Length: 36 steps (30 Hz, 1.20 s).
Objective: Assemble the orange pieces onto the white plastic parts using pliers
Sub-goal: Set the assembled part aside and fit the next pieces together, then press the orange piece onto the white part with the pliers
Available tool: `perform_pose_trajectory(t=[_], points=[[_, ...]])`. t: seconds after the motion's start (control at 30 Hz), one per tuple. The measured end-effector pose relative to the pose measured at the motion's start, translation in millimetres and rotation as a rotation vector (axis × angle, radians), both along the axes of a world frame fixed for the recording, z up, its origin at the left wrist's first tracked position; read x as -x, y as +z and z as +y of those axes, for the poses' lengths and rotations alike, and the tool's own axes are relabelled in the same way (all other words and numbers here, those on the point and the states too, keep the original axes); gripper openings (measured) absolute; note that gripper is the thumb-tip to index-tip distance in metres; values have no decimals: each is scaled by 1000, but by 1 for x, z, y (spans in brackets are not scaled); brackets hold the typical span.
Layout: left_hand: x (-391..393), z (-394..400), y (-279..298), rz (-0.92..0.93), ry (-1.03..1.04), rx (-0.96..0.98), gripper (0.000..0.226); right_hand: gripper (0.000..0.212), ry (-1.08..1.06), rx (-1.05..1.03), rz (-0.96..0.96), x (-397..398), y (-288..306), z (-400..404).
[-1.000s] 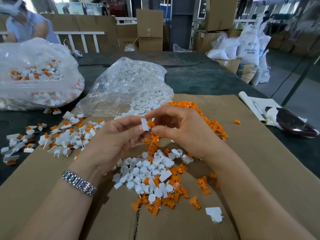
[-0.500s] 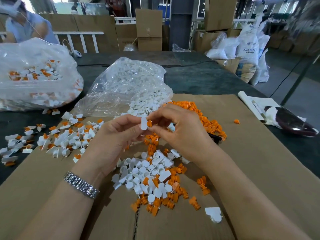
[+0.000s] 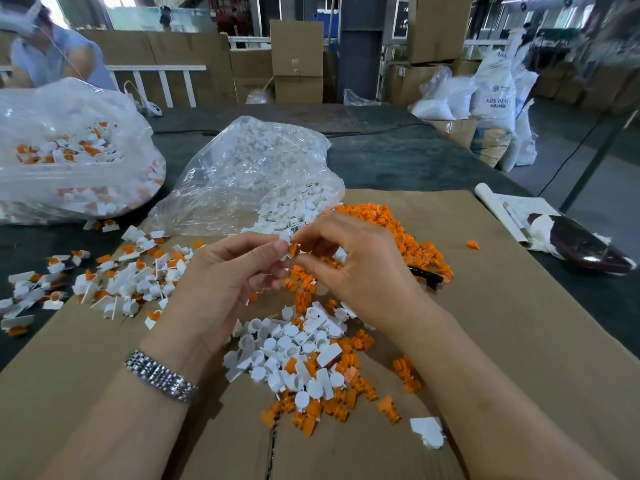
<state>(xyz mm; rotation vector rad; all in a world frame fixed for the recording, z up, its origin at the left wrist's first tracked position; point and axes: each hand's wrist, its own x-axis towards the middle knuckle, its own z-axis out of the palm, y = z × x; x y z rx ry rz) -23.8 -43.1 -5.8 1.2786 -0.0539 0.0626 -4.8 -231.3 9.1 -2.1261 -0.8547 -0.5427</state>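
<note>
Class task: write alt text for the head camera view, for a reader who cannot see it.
Two hands meet above cardboard: the left hand pinches a white plastic part while the right hand presses an orange piece against it. Loose white and orange parts lie below.

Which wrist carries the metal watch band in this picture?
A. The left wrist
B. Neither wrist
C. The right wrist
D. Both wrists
A: the metal watch band circles the wrist below the left hand, while the wrist below the right hand is bare.
</note>
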Motion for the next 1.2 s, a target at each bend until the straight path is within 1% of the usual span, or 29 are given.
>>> perform_pose_trajectory(t=[0.07, 0.13, 0.23, 0.33, 0.53, 0.6, 0.67, 0.73, 0.8, 0.83, 0.9, 0.97, 1.03, 1.1, 1.2], points=[[-1, 0, -1, 11, 6, 17, 12, 23, 9, -9, 13, 1, 0, 0], [-1, 0, 0, 13, 6, 17, 14, 24, 12, -23, 12, 1, 0, 0], [0, -1, 2, 18, 9, 17, 18, 19, 9, -43, -3, 0, -1, 1], [0, -1, 3, 31, -8, 38, 15, 17, 12, -44, 6, -1, -2, 1], [1, 1, 5, 44, -5, -21, 25, 15, 17, -5, 7, -2, -2, 1], [1, 0, 5, 52, 19, -40, 29, 18, 11, 22, 22, -1, -1, 1], [0, -1, 4, 61, 54, -44, 32, 27, -35, 55, 85, -4, 0, -2], [-1, -1, 4, 73, 87, -39, 29, 39, -194, 142, 149, -10, 1, -12], [-1, 1, 4, 88, 106, -20, 24, 51, -431, 351, 230, -18, 0, -25], [-1, 1, 4, 93, 112, -9, 20, 58, -524, 474, 309, -20, -1, -30], [-2, 2, 3, 100, 124, 11, 15, 68, -592, 651, 447, -22, -4, -35], [-2, 2, 3, 98, 131, 13, 16, 64, -589, 722, 468, -23, -8, -33], [-1, 2, 3, 91, 129, 10, 21, 49, -596, 731, 434, -21, -10, -30], [-1, 2, 2, 91, 135, 23, 25, 39, -603, 730, 403, -20, -11, -28], [-2, 3, 2, 107, 147, 50, 19, 34, -590, 612, 387, -22, -10, -28]])
